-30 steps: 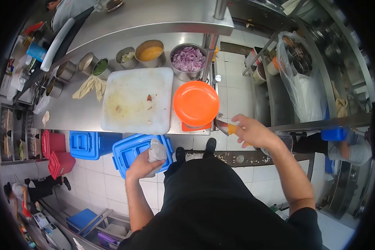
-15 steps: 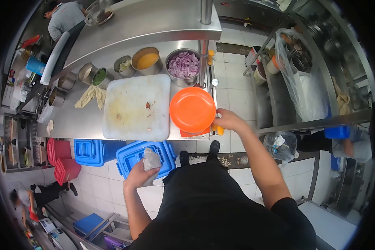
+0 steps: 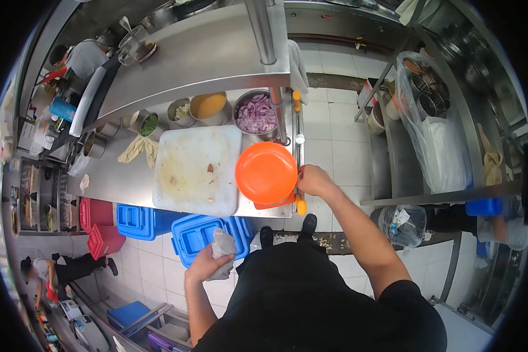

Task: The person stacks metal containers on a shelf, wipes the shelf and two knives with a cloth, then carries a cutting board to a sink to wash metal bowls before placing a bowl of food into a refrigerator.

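My left hand (image 3: 208, 262), in front of the counter, is closed around a crumpled grey cloth (image 3: 223, 249). My right hand (image 3: 315, 180) is at the counter's right edge with its fingers curled, just beside the rim of an orange plastic bowl (image 3: 266, 173). Whatever those fingers grip is hidden. Under the bowl an orange-red flat piece (image 3: 276, 202) peeks out. Left of the bowl lies a white cutting board (image 3: 182, 190), stained yellow, with a small reddish-brown scrap (image 3: 210, 168) on it. Yellow-orange handles (image 3: 301, 204) stick out along the counter's right side.
Behind the board stand pots of sliced red onion (image 3: 256, 114), orange liquid (image 3: 209, 107) and chopped greens (image 3: 149, 125). A steel shelf (image 3: 193, 58) overhangs them. Lidded blue bins (image 3: 202, 237) stand below. Racks (image 3: 387, 164) line the right. Other people work at left.
The view has shifted, so the counter appears lower in the picture. My left hand still holds the cloth, and my right hand remains at the counter's right edge by the bowl.
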{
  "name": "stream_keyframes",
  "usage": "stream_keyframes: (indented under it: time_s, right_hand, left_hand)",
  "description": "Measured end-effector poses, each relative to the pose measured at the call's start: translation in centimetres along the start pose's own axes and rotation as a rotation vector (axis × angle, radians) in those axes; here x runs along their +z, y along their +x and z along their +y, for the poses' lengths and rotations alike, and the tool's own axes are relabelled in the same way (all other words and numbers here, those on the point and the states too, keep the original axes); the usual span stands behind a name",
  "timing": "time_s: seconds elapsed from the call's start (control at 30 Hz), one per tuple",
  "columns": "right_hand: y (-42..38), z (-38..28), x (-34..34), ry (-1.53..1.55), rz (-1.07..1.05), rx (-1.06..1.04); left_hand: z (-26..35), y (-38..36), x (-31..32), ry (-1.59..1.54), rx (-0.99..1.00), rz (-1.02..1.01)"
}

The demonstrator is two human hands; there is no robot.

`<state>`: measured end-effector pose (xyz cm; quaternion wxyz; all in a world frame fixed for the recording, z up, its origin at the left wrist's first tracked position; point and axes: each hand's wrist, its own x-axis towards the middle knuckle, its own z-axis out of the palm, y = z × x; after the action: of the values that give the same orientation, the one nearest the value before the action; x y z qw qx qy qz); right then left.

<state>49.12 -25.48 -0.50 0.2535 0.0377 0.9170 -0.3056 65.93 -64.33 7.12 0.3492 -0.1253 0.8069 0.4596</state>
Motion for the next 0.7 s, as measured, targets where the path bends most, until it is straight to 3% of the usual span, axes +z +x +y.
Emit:
stream_keyframes:
  time_s: [0.07, 0.17, 0.27, 0.33, 0.4, 0.47, 0.53, 0.63, 0.7]
  right_hand:
    - [0.9, 0.5, 0.8, 0.019, 0.045, -0.021]
    - [0.4, 0.3, -1.3, -0.019, -0.075, -0.124]
    - [-0.5, 0.3, -7.7, 0.219, -0.383, -0.064]
    - [3.6, 2.8, -10.1, 0.28, -0.301, -0.003]
    - [11.1, 6.6, -9.5, 0.111, 0.248, -0.195]
    - [14.7, 4.8, -11.1, 0.155, 0.483, -0.21]
    - [18.6, 2.9, -11.7, 0.184, 0.526, -0.196]
    - [21.9, 1.1, -11.6, 0.134, 0.395, -0.268]
    - [22.2, 0.4, -11.7, 0.077, 0.414, -0.201]
  left_hand:
    - [0.6, -0.1, 0.6, -0.007, -0.001, 0.002]
    - [1.8, 0.0, 1.1, 0.031, -0.073, -0.025]
    - [1.6, 0.1, 1.9, 0.096, 0.008, 0.044]
    - [3.2, -0.9, 2.4, 0.092, -0.004, 0.056]
    - [3.8, -1.3, 3.0, 0.084, -0.034, 0.047]
    - [3.2, -1.5, 3.5, 0.065, -0.078, 0.025]
    - [2.5, -1.5, 4.0, 0.064, -0.074, -0.008]
    - [2.3, -2.1, 5.1, 0.05, -0.086, 0.005]
    - [2.4, -2.9, 5.8, 0.028, -0.141, 0.028]
